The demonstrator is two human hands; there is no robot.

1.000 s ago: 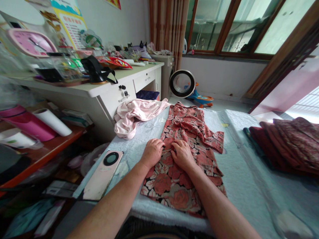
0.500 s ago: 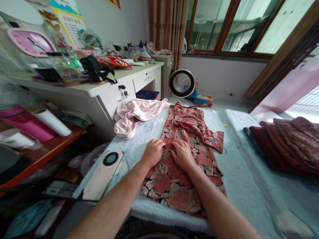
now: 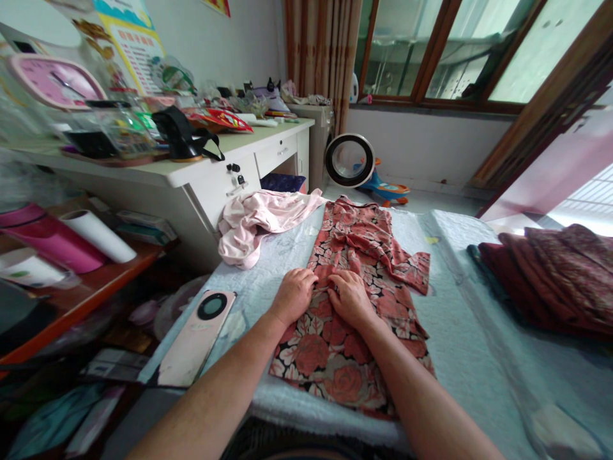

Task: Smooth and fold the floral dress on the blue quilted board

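Observation:
A red floral garment [image 3: 364, 255] lies lengthwise on a pale blue padded table [image 3: 460, 319]. Both my hands rest on its middle, side by side. My left hand [image 3: 294, 294] grips the fabric at its left edge with curled fingers. My right hand [image 3: 350, 297] pinches a fold of the same cloth just beside it. The cloth is bunched between the two hands.
A crumpled pink garment [image 3: 263, 220] lies at the table's far left corner. A pink phone [image 3: 198, 335] sits at the left edge. Folded dark red clothes [image 3: 550, 275] are stacked at the right. A cluttered white desk [image 3: 191, 169] stands to the left, a round fan [image 3: 349, 161] on the floor beyond.

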